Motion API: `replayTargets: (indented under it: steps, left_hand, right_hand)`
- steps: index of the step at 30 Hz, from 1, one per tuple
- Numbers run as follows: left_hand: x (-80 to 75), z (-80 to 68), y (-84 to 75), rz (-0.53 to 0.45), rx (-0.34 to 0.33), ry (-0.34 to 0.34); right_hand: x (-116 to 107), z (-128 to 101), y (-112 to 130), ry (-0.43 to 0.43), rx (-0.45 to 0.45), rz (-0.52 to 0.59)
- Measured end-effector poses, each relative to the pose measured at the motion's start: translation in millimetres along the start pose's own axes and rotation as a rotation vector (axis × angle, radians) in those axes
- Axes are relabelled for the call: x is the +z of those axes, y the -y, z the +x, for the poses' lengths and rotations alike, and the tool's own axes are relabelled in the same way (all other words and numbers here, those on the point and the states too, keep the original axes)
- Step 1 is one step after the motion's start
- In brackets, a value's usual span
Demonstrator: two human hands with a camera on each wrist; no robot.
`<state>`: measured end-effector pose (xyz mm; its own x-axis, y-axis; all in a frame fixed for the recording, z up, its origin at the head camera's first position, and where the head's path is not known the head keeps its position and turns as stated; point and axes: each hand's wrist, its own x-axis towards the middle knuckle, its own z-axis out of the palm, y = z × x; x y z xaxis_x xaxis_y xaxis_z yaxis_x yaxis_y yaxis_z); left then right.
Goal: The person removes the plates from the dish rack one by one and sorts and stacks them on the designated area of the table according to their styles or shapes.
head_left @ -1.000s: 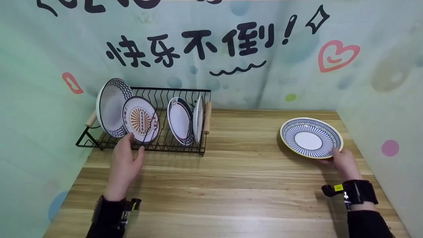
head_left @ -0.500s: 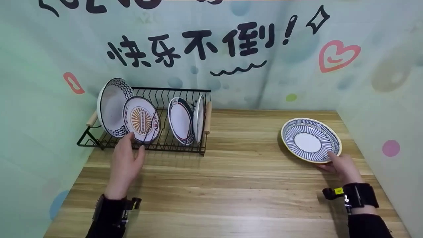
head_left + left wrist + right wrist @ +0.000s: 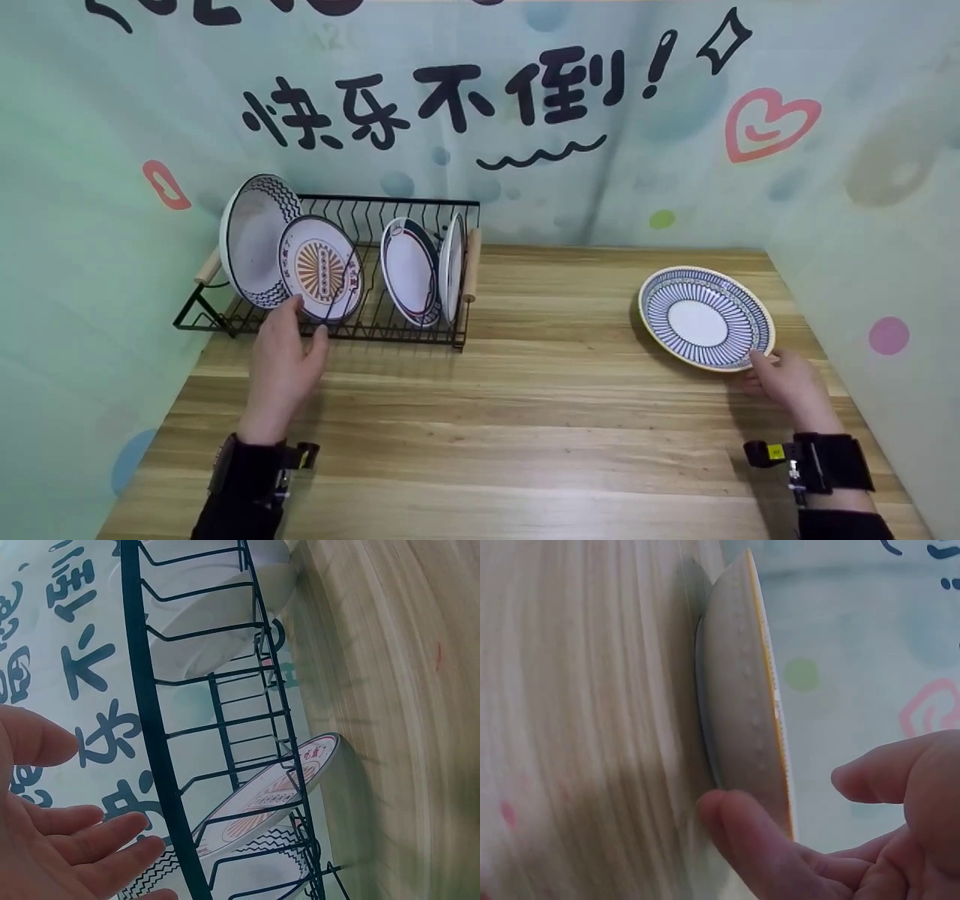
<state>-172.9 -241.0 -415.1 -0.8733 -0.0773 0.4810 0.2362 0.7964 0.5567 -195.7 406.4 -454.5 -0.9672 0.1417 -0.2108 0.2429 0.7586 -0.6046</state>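
A blue-striped plate [image 3: 705,319] with a yellow rim lies on the wooden table [image 3: 562,420] at the right. My right hand [image 3: 769,373] is at its near right edge. In the right wrist view one finger [image 3: 742,840] touches the underside of the plate's rim [image 3: 739,690] while the thumb stays clear above it. My left hand [image 3: 296,341] rests open at the front rail of a black wire dish rack [image 3: 390,339], fingertips near an orange-patterned plate [image 3: 319,266]. In the left wrist view its straight fingers [image 3: 82,840] lie beside the rack wire [image 3: 150,727], not around it.
The rack also holds a large zigzag-rimmed plate [image 3: 251,240], a dark-rimmed white plate [image 3: 409,270] and a thin plate [image 3: 452,266] seen edge on. Painted walls close in at the back, left and right. Bare wood lies between the rack and the striped plate.
The right hand has let go of the striped plate's edge and drawn back toward me; the plate has settled on the table. The left hand has barely moved.
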Motion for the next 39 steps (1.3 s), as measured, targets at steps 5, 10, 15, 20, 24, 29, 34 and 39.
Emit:
replayTargets:
  steps: [5,10,15,20,24,29,34,39]
  left_hand:
    - [-1.4,3.2,2.6,0.022,0.009,-0.034]
    - [-2.6,8.0,4.2,0.047,0.005,-0.051]
    - [-5.6,13.3,4.5,0.052,0.004,-0.077]
    - [-9.5,18.0,5.9,0.087,0.006,-0.123]
    - [-10.9,21.1,8.1,0.116,0.02,-0.163]
    - [-12.9,26.1,10.9,0.135,-0.004,-0.206]
    - [-16.1,31.2,13.3,0.141,-0.039,-0.26]
    - [-19.8,36.0,16.9,0.146,-0.055,-0.285]
  right_hand:
    - [-0.4,-8.3,8.2,-0.063,-0.047,-0.117]
    - [1.6,-13.0,11.3,-0.097,-0.086,-0.154]
    - [2.2,-18.3,13.2,-0.113,-0.096,-0.178]
    - [3.2,-22.6,15.8,-0.181,-0.143,-0.18]
    - [4.7,-24.6,17.4,-0.238,-0.181,-0.169]
    - [8.6,-26.4,19.7,-0.295,-0.219,-0.153]
    - [13.8,-26.1,20.8,-0.35,-0.273,-0.137]
    - [19.9,-22.4,20.5,-0.41,-0.384,-0.121]
